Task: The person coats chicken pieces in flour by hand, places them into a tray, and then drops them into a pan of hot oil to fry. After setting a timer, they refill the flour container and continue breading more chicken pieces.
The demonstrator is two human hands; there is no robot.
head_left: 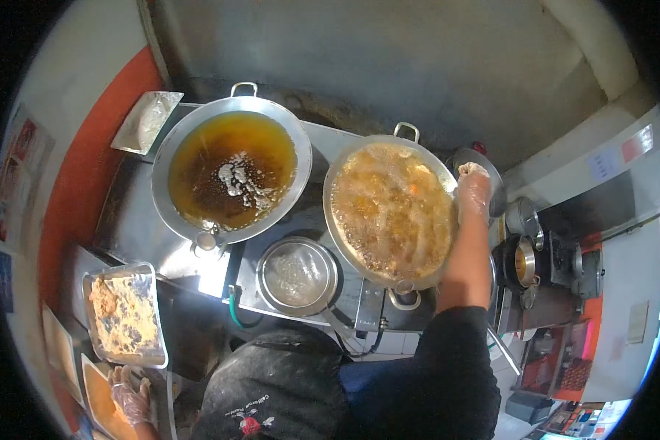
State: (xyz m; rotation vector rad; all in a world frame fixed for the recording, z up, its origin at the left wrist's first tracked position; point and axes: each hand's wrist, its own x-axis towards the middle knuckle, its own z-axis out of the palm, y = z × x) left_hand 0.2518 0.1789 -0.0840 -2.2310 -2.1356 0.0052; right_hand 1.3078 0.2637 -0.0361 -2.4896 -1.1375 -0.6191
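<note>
So the wok (392, 213) centre-right of the frame is one mass of golden foam, and whatever's frying under it is hard to make out. The gloved right hand (474, 187) sits at its far rim, can't tell if it grips anything. The left hand (130, 396), bottom left, lies spread and empty on an orange tray (95, 396) that's mostly cut off.

The left wok (163, 180) sits at nine o'clock of the right wok (331, 227). The strainer (297, 275) is at six o'clock between them, and the tray (86, 301) at eight.
</note>
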